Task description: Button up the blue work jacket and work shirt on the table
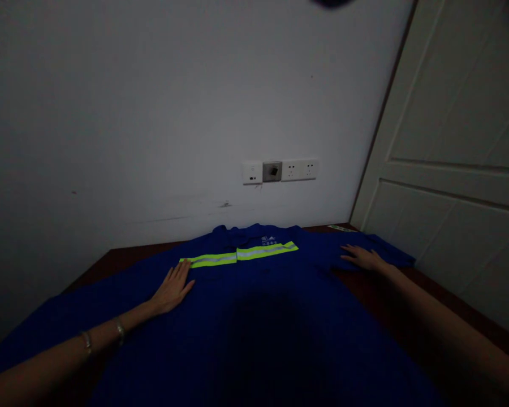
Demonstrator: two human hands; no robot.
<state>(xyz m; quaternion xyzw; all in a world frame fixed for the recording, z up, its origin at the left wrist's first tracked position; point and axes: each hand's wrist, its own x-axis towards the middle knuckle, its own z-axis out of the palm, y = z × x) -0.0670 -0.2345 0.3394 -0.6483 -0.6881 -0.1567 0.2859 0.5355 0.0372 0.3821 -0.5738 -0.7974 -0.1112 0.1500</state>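
Observation:
A blue work jacket (pixel 220 305) lies spread out with its front up and its collar toward the wall. Across its chest runs a yellow-green reflective strip (pixel 212 259) with a grey band, and white print shows above the strip on the right side. My left hand (pixel 172 289) rests flat on the chest, fingertips at the strip's left end. Over on the sleeve at the right, my right hand (pixel 362 257) lies with fingers spread, touching the cloth. Neither hand grips anything. A dark shadow covers the jacket's lower middle.
The jacket lies on a dark reddish-brown tabletop (pixel 123 257) against a pale wall (pixel 152 113). Sockets and switches (pixel 297 169) are set in the wall behind the collar. A light panelled door (pixel 453 152) stands close on the right. A small printed strip (pixel 341 228) lies near the back edge.

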